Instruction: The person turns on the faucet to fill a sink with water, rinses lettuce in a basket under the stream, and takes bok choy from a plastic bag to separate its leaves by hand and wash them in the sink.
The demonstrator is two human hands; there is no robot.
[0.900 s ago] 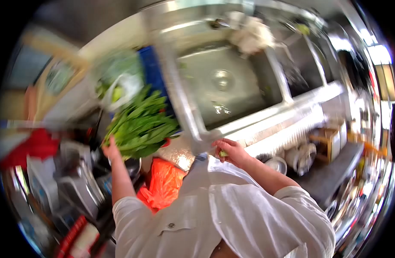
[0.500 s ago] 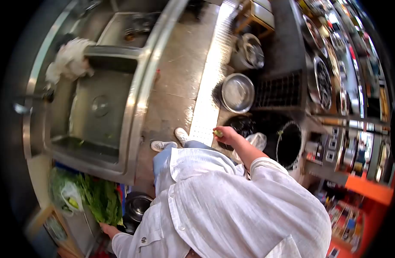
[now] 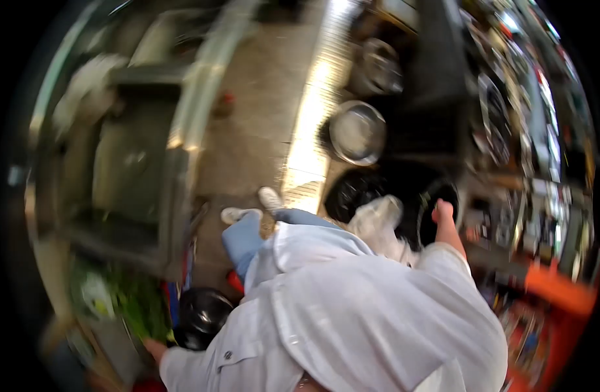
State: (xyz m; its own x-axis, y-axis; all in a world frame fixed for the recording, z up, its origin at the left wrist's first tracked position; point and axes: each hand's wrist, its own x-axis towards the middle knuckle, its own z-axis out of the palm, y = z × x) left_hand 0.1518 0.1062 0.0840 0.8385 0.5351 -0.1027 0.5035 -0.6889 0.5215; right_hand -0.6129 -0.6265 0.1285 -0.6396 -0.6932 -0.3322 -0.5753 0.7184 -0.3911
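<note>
My right hand (image 3: 443, 212) is closed, over the edge of a black bin (image 3: 437, 225) on the right. Blur hides what is in its fingers. At the lower left, my left hand (image 3: 155, 349) is at the near end of a bunch of leafy greens (image 3: 140, 304). Its fingers are mostly hidden, so whether it grips the leaves does not show. A pale plastic bag (image 3: 96, 294) lies beside the greens. Between the bin and my shirt sits a crumpled whitish plastic bag (image 3: 378, 225).
A metal sink (image 3: 130, 163) stands on the left, with a whitish cloth or bag (image 3: 91, 88) at its edge. A metal bowl (image 3: 357, 132) and a black-lined bin (image 3: 355, 194) are ahead right. A dark round pot (image 3: 205, 310) is near my left arm.
My right hand has swung right, from in front of my body to the black bin; a small green piece showed in it before. The view has shifted and blurred. My left hand stays by the greens.
</note>
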